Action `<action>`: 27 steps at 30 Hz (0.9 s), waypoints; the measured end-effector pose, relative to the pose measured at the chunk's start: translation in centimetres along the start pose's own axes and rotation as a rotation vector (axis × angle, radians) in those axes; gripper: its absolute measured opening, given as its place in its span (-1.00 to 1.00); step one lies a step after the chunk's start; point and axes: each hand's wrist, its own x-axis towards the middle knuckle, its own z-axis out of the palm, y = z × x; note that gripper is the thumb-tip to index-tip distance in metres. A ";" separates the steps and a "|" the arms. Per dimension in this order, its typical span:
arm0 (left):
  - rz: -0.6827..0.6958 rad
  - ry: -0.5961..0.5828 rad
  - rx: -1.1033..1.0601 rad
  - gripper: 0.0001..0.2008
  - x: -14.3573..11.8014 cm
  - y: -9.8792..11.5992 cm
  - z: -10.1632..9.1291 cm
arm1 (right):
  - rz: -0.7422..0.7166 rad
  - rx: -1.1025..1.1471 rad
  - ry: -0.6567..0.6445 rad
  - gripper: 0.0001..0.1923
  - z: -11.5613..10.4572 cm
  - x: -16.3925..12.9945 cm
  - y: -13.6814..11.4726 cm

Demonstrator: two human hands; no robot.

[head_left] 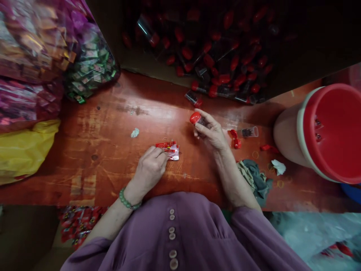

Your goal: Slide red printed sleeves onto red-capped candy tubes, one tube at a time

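Both hands busy over the red-brown wooden worktop.
Left hand pinches a small red-and-clear plastic sachet flat on the worktop; right hand, at two o'clock from it, grips a red-capped clear tube, cap pointing ten o'clock. Tube body hidden behind fingers; contents unclear.

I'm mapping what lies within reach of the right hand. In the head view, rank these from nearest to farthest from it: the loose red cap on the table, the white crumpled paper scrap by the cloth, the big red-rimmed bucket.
1. Loose red cap: just right of the right hand.
2. White crumpled paper scrap: farther right, beside the grey cloth.
3. Big red-rimmed bucket: far right.
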 end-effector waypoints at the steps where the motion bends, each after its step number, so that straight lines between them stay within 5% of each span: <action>1: -0.005 -0.017 -0.020 -0.79 0.1 0.0 -0.2 | 0.010 0.030 -0.008 -0.46 0.1 -0.4 0.2; 8: -0.030 -0.110 -0.082 -0.81 1.0 -0.1 -1.1 | 0.098 0.244 -0.066 -0.52 1.1 -2.0 0.4; 17: -0.062 0.105 -0.196 -0.96 1.3 0.0 -1.8 | 0.063 0.133 -0.053 -0.55 2.0 -4.1 -0.6; 27: -0.185 0.210 -0.391 -0.95 0.8 0.6 -2.2 | 0.040 -0.059 -0.072 -0.52 3.4 -6.6 -1.5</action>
